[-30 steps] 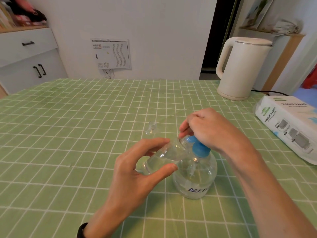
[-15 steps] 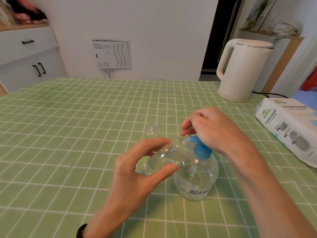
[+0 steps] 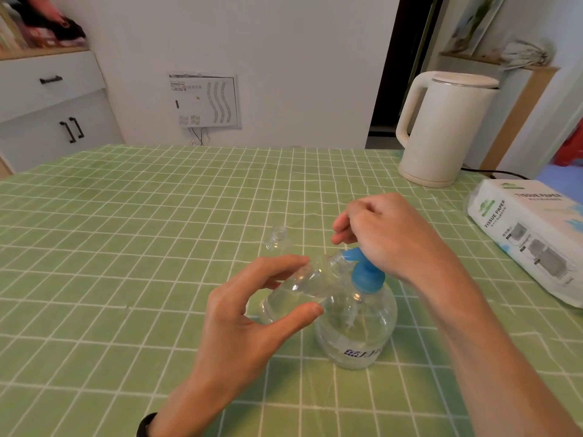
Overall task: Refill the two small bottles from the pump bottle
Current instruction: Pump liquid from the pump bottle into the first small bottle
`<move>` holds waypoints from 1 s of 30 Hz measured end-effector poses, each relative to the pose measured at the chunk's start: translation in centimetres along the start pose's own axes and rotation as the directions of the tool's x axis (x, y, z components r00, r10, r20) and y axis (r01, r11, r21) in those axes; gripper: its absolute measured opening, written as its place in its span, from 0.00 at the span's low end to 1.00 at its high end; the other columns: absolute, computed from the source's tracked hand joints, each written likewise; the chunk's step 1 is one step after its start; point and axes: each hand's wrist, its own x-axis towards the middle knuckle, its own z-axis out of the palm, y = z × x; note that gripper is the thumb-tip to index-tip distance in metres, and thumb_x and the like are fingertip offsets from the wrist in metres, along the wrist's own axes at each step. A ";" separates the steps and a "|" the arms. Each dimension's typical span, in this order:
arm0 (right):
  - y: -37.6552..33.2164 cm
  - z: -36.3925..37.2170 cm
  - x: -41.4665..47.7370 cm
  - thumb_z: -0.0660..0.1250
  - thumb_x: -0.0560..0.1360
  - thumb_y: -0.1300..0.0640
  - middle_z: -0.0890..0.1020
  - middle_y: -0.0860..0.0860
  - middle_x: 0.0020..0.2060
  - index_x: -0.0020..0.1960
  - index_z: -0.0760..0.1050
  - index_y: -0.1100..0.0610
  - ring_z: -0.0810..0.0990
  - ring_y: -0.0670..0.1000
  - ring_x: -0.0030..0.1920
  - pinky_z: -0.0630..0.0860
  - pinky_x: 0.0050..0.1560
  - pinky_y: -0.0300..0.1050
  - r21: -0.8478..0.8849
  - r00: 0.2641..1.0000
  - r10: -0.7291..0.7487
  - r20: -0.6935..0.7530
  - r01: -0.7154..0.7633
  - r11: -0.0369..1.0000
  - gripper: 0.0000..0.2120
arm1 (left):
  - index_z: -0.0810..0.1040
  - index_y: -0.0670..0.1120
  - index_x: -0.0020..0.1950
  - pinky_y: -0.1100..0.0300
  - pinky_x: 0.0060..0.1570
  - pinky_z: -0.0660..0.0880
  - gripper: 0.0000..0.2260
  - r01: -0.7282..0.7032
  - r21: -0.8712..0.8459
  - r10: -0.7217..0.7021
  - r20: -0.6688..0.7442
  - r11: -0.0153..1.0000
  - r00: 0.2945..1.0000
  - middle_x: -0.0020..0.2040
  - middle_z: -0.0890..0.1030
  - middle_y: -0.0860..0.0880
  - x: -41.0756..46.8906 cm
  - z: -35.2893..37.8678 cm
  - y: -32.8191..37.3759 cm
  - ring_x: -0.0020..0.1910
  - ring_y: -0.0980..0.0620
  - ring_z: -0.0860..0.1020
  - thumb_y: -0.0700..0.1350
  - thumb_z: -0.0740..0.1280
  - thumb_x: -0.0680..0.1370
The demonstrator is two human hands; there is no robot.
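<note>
On the green desk (image 3: 126,247), a tilted small bottle (image 3: 303,288) is gripped by the left hand (image 3: 239,326). Behind it, a second small bottle (image 3: 277,238) is stood uncapped. The pump bottle (image 3: 356,335) top is covered by the right hand (image 3: 388,238), fingers curled, nothing held.

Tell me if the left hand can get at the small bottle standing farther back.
Probably not yet: the left hand grips the tilted small bottle at the pump bottle. The path to the standing bottle looks free.
</note>
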 end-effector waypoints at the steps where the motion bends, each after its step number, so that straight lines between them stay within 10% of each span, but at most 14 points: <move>1: -0.1 0.1 -0.1 0.58 0.83 0.57 0.89 0.46 0.38 0.45 0.85 0.59 0.89 0.50 0.46 0.83 0.54 0.48 0.010 1.000 0.002 0.004 -0.002 1.000 0.19 | 0.81 0.57 0.60 0.70 0.56 0.77 0.19 -0.002 -0.001 0.002 -0.003 1.000 1.000 0.57 0.86 0.61 0.0 -0.1 0.0 0.54 0.60 0.85 0.52 0.78 0.70; 30: 0.1 0.8 -0.2 0.58 0.83 0.58 0.89 0.46 0.38 0.42 0.86 0.56 0.88 0.48 0.47 0.82 0.57 0.50 -0.015 0.999 0.026 0.036 -0.026 1.000 0.19 | 0.81 0.56 0.61 0.68 0.56 0.78 0.20 -0.005 0.004 0.005 -0.002 1.000 1.000 0.57 0.86 0.60 -0.1 -0.1 -0.3 0.55 0.58 0.85 0.52 0.78 0.71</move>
